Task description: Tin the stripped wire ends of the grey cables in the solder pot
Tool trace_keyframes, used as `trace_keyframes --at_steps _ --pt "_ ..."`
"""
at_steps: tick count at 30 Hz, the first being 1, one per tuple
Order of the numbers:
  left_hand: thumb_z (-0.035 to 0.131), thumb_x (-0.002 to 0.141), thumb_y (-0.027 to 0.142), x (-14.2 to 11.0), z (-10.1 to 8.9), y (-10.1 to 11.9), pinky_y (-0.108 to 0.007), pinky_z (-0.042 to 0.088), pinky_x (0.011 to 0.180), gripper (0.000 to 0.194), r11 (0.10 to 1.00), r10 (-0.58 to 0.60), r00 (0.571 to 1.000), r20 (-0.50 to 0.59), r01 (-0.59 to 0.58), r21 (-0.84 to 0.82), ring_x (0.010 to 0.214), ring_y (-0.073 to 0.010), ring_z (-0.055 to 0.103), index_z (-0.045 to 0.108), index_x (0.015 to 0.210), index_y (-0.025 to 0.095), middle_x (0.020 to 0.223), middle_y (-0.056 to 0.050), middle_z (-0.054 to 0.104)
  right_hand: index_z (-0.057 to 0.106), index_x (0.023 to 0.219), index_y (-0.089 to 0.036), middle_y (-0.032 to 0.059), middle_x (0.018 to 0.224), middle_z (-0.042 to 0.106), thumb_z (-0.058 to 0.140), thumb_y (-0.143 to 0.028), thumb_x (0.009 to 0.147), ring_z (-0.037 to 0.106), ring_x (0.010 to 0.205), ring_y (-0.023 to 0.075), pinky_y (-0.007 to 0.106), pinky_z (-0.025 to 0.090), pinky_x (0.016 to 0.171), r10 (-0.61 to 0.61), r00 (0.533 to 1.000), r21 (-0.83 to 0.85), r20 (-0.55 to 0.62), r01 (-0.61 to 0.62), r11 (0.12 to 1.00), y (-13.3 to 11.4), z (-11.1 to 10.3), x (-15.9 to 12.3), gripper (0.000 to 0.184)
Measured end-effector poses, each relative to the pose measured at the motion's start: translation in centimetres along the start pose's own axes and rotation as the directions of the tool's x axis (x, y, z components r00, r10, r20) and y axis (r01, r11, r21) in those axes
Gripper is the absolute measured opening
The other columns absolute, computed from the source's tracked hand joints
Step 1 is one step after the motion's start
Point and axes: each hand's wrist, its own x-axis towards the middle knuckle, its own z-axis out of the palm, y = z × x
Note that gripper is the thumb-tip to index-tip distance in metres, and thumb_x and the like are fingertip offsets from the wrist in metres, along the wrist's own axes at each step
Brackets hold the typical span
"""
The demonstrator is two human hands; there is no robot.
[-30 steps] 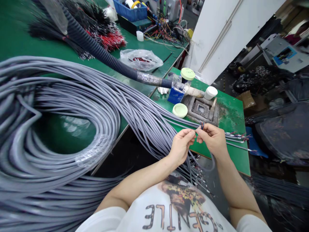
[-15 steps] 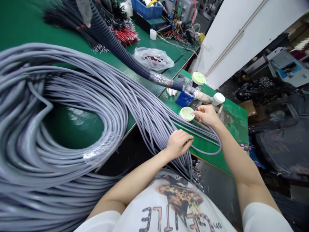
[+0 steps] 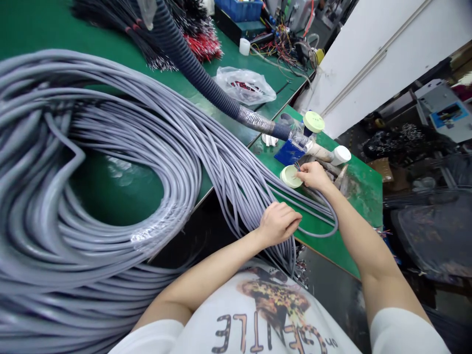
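Note:
My right hand [image 3: 313, 176] is closed in a pinch on the end of a grey cable [image 3: 335, 216], whose thin inner wires [image 3: 297, 167] stick out past the fingertips. Those wire ends are at the right rim of a shallow pale green cup [image 3: 290, 177]; whether they touch its contents I cannot tell. From that hand the cable bends round in a loop over the green board. My left hand [image 3: 280, 223] lies against the bundle of grey cables [image 3: 236, 172], its fingers curled in. What is inside that hand, if anything, is hidden.
A big coil of grey cable [image 3: 180, 182] fills the left. A ribbed dark hose [image 3: 206, 83] runs down to a blue box [image 3: 290, 151] behind the cup. White cup [image 3: 341, 155], pale green lid [image 3: 313, 121] and plastic bag [image 3: 245, 86] are farther back.
The camera view has shifted, moving the bench rightward in the picture. My right hand has brought the wire ends slightly closer to the pale green cup. My left hand stays curled by the cables.

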Motion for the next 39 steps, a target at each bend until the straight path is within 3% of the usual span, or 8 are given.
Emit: trace_keyframes --at_steps 6,9,12,18,27,39 --pt "0.051 0.088 0.031 0.1 -0.2 0.2 -0.033 0.033 0.071 0.018 0.991 -0.058 0.998 -0.016 0.056 -0.124 0.077 -0.0185 0.058 0.068 0.093 0.025 0.082 -0.007 0.069 0.048 0.053 -0.018 -0.0025 0.045 0.050 0.062 -0.031 0.070 0.046 0.043 0.0089 0.022 0.030 0.044 -0.021 0.999 0.017 -0.038 0.021 1.000 0.7 -1.7 -0.9 0.026" --pt "0.050 0.089 0.029 0.0 -0.1 0.1 -0.034 0.032 0.071 0.019 0.999 -0.025 1.000 -0.004 0.025 -0.048 0.078 -0.0186 0.058 0.067 0.095 0.024 0.083 -0.007 0.069 0.047 0.055 -0.018 -0.0025 0.047 0.051 0.064 -0.038 0.071 0.045 0.040 0.0086 0.022 0.030 0.042 -0.007 0.994 0.097 -0.113 0.018 0.995 3.4 -3.7 -1.8 0.031" --pt "0.050 0.089 0.028 -0.1 0.1 0.0 -0.033 0.032 0.071 0.018 1.000 -0.002 1.000 -0.010 0.002 0.006 0.078 -0.0187 0.058 0.067 0.095 0.024 0.081 -0.007 0.069 0.050 0.055 -0.017 -0.0024 0.045 0.051 0.066 -0.038 0.070 0.045 0.038 0.0086 0.022 0.030 0.041 0.102 0.979 0.151 -0.177 -0.076 0.986 7.1 -5.2 -2.4 0.030" --pt "0.050 0.090 0.026 -0.4 0.3 -0.2 -0.034 0.032 0.070 0.018 0.997 0.028 1.000 0.014 -0.029 0.072 0.079 -0.0187 0.058 0.066 0.098 0.024 0.083 -0.006 0.070 0.049 0.052 -0.017 -0.0023 0.044 0.051 0.068 -0.031 0.067 0.045 0.036 0.0089 0.023 0.031 0.040 0.298 0.928 0.229 -0.224 -0.247 0.942 11.8 -5.2 -1.7 0.028" --pt "0.052 0.089 0.025 -0.5 0.3 -0.3 -0.034 0.034 0.071 0.017 0.994 0.043 0.999 0.012 -0.044 0.104 0.081 -0.0187 0.061 0.066 0.099 0.024 0.086 -0.006 0.071 0.047 0.048 -0.018 -0.0028 0.039 0.048 0.075 -0.028 0.061 0.044 0.036 0.0083 0.021 0.032 0.037 0.379 0.903 0.250 -0.204 -0.326 0.912 12.6 -4.2 -0.3 0.032" --pt "0.052 0.089 0.025 -0.4 0.3 -0.1 -0.033 0.033 0.070 0.017 0.995 0.031 0.999 0.009 -0.031 0.092 0.079 -0.0185 0.061 0.066 0.098 0.024 0.083 -0.005 0.071 0.045 0.048 -0.018 -0.0021 0.041 0.051 0.074 -0.026 0.062 0.043 0.032 0.0077 0.021 0.032 0.034 0.381 0.911 0.298 -0.156 -0.324 0.898 13.5 -3.3 0.1 0.032"
